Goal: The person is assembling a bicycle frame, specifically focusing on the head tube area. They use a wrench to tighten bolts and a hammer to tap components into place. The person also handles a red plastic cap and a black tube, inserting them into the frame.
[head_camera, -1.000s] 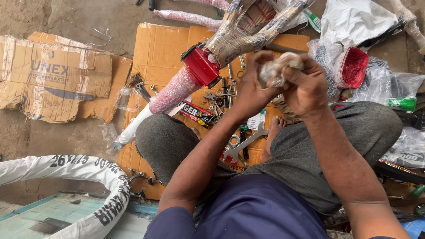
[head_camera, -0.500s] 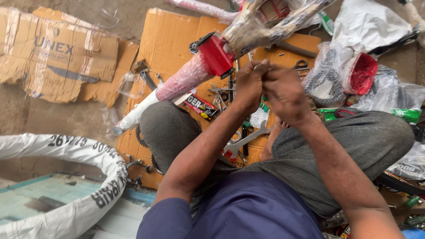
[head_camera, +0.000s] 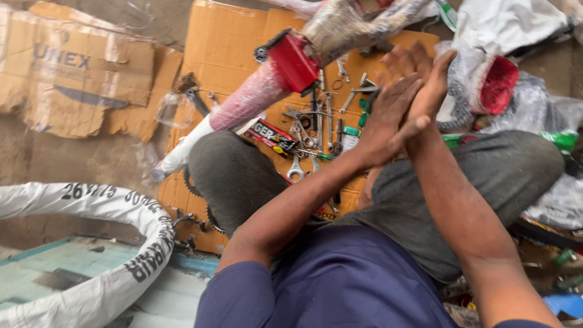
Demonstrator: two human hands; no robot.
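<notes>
Bare dirt floor (head_camera: 91, 161) carrying a flattened brown cardboard sheet (head_camera: 225, 54) at twelve o'clock; loose steel spanners (head_camera: 316, 121) lie on it at centre. A torn printed cardboard piece (head_camera: 73, 79) lies at ten o'clock.

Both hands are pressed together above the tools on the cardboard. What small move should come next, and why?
Probably part the palms and lower one hand toward the spanners. The left hand and right hand lie flat against each other and seem to hold nothing, while the tools sit loose on the cardboard just below them.
</notes>
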